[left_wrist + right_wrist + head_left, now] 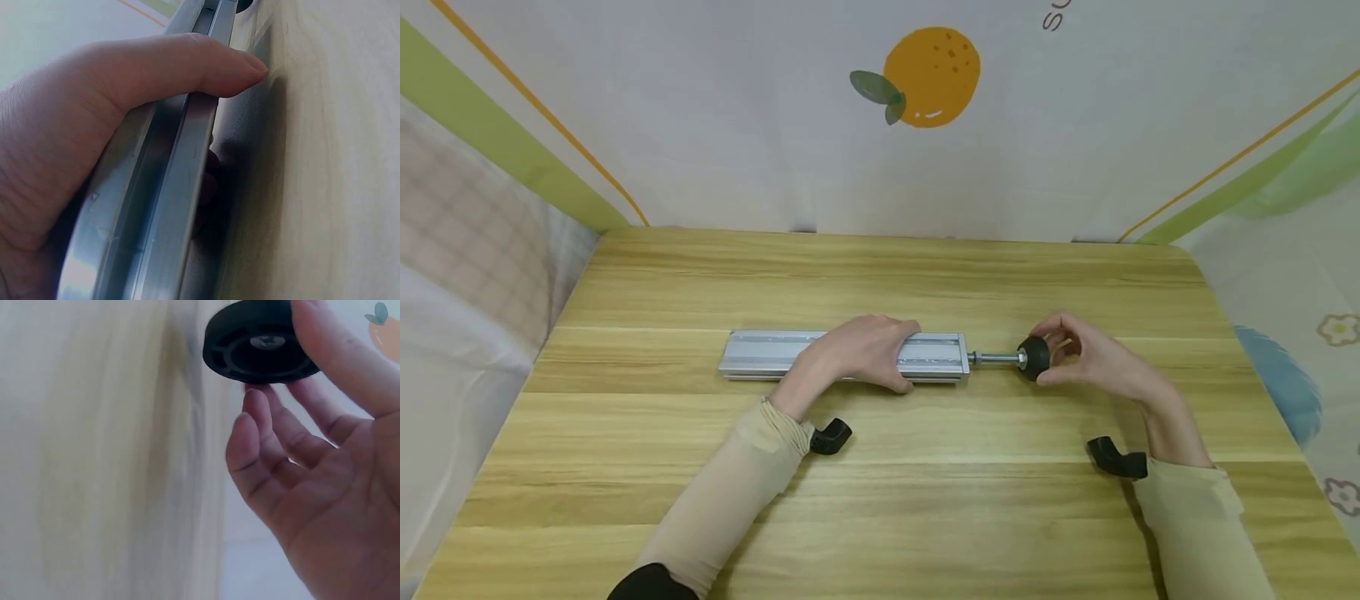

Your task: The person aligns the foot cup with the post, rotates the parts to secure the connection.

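An aluminium profile (932,354) with lengthwise grooves lies crosswise at mid-table. My left hand (868,354) grips it from above near its right half. In the left wrist view the thumb (206,65) crosses the grooved side (169,181), and fingertips show in shadow beyond its lower edge. From the profile's right end a threaded rod (997,358) with a nut sticks out, carrying a round black levelling foot (1035,358). My right hand (1093,358) pinches this foot by its rim between thumb and fingers. The foot's ribbed hollow underside (240,359) faces the right wrist camera.
The wood-grain table (925,500) extends around the profile. A white curtain (737,125) with an orange print hangs behind the table's back edge, and more cloth hangs at both sides. Black curved mounts (831,437) stick out from both beige sleeves.
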The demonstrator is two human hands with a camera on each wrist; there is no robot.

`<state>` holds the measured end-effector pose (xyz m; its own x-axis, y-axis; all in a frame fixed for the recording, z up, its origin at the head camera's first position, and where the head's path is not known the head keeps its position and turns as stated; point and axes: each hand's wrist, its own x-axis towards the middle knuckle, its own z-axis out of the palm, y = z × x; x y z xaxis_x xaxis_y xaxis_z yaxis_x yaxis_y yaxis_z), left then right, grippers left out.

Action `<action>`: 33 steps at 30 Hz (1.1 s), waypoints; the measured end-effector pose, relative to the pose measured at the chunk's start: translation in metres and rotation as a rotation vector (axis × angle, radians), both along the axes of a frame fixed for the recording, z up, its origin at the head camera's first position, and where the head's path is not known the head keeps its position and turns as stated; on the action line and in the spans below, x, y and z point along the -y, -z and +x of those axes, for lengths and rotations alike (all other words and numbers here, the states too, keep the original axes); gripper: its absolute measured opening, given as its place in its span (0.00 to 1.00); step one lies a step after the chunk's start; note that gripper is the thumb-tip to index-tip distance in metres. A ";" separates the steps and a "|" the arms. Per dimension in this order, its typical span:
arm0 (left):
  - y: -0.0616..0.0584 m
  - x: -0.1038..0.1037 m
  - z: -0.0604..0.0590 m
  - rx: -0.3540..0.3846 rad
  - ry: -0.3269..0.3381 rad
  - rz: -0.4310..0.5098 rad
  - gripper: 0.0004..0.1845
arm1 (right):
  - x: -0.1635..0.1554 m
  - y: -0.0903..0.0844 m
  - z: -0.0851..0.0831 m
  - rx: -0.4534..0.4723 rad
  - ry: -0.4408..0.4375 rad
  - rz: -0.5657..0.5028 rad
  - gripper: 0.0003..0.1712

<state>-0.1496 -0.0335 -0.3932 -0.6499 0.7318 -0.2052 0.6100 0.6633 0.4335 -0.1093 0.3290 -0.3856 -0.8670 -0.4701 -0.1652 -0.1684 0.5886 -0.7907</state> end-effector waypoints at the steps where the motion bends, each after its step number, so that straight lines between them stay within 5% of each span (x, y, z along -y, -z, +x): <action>1: 0.000 0.000 0.000 0.001 -0.001 0.000 0.30 | 0.000 -0.001 0.000 -0.001 0.000 0.009 0.31; 9: -0.001 0.000 -0.001 0.004 0.001 0.005 0.28 | -0.005 -0.006 0.001 0.019 -0.024 0.112 0.29; 17: -0.001 0.000 0.000 -0.007 0.009 0.005 0.30 | -0.001 -0.001 -0.001 0.033 -0.035 0.023 0.43; 26: 0.001 0.000 0.000 -0.005 0.009 0.008 0.29 | -0.001 -0.001 0.001 0.007 -0.054 0.071 0.29; 33: 0.000 0.001 0.000 -0.009 0.015 0.009 0.28 | -0.003 -0.004 0.002 0.056 -0.084 0.103 0.31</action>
